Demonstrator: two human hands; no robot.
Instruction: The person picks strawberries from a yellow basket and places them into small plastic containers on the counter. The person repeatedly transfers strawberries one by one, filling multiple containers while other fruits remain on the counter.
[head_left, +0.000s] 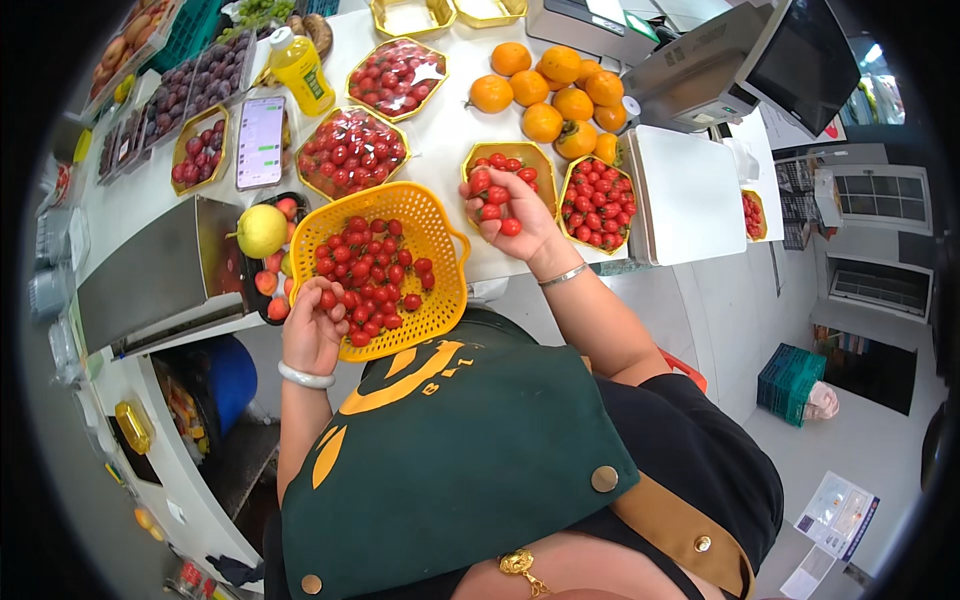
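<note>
My left hand (313, 324) pinches a red cherry tomato (328, 299) at the near left of a yellow plastic colander basket (444, 289). Many loose cherry tomatoes (367, 262) lie inside that basket. My right hand (521, 217), palm up, holds several cherry tomatoes (495, 196) over the near edge of a gold octagonal tray (534, 154). A few more tomatoes show in this tray behind my fingers; its near side is hidden. Just right of it sits a matching tray (632, 196) full of cherry tomatoes.
Film-wrapped tomato trays (352, 150) stand behind the basket, near a phone (260, 142) and a yellow bottle (300, 71). Persimmons (574, 103) cluster at the back. A scale with a flat plate (694, 195) and a screen bounds the right; a metal box (154, 274) stands left.
</note>
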